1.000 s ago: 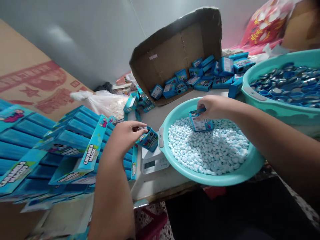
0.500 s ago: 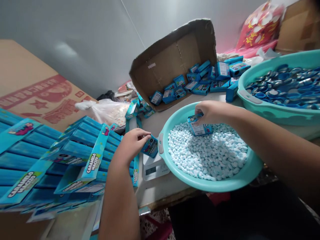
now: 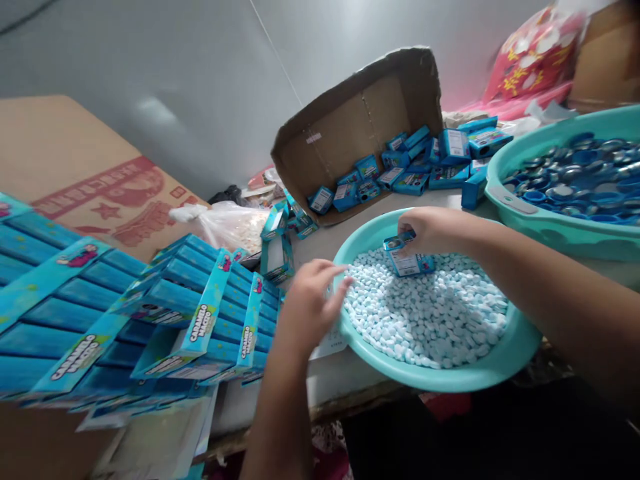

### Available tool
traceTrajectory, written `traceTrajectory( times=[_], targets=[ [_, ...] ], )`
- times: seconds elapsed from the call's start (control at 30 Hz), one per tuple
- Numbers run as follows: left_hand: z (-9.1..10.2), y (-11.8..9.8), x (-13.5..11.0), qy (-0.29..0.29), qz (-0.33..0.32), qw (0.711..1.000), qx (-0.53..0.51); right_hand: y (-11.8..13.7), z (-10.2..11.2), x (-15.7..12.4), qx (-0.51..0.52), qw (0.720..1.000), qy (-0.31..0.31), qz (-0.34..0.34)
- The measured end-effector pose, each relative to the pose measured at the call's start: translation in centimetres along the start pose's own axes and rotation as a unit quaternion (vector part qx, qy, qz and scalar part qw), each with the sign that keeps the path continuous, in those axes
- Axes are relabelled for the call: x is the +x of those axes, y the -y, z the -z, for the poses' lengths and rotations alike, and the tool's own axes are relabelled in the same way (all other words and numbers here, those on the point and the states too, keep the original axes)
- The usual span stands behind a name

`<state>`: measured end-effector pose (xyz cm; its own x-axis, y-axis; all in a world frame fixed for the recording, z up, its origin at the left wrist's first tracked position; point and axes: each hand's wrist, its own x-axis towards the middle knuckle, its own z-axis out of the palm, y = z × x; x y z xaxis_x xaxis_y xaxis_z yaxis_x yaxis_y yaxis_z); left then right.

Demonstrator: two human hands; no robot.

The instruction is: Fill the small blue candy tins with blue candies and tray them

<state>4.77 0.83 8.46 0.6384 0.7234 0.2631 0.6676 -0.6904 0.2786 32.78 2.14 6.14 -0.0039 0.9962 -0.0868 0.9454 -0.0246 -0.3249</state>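
Stack of blue display cartons [image 3: 150, 313] nearest, at left. Left hand [image 3: 313, 300] just beside it, fingers spread loose, holding nothing, fingertips at near-left rim of teal basin [image 3: 450, 379]. Basin full of white-blue tablets [image 3: 430, 320]. Right hand [image 3: 430, 230] over basin's far side, pinching small blue box [image 3: 407, 259], box touching tablets. Beyond: plastic bag [image 3: 225, 223], tipped cardboard box [image 3: 350, 127] spilling more little boxes [image 3: 410, 180]; second basin [image 3: 550, 230] at right, holding blue caps [image 3: 575, 180]
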Motion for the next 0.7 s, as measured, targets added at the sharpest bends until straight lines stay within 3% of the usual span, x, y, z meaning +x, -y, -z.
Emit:
traceTrajectory(
  times=[0.07, 0.13, 0.2, 0.3, 0.57, 0.7],
  targets=[
    [-1.3, -3.5, 0.1, 0.138, -0.03, 0.99, -0.018, -0.1, -0.2, 0.1, -0.002, 1.0, 0.002, 0.011],
    [-2.6, -6.1, 0.5, 0.294, -0.021, 0.956, 0.011, -0.2, -0.3, 0.3, -0.003, 1.0, 0.004, 0.016],
    [-3.7, -7.6, 0.9, 0.37, -0.002, 0.927, 0.057, -0.3, -0.3, 0.4, -0.008, 1.0, 0.007, 0.021],
    [-4.6, -7.8, 1.3, 0.373, 0.002, 0.924, 0.082, -0.4, -0.4, 0.5, -0.011, 0.999, 0.008, 0.029],
    [-5.0, -6.9, 0.8, 0.332, -0.07, 0.94, 0.037, -0.1, -0.2, 0.1, -0.009, 1.0, -0.007, 0.022],
    [-4.0, -5.6, 0.3, 0.227, -0.086, 0.97, -0.017, 0.3, 0.1, -0.2, -0.009, 1.0, -0.001, 0.015]
  ],
)
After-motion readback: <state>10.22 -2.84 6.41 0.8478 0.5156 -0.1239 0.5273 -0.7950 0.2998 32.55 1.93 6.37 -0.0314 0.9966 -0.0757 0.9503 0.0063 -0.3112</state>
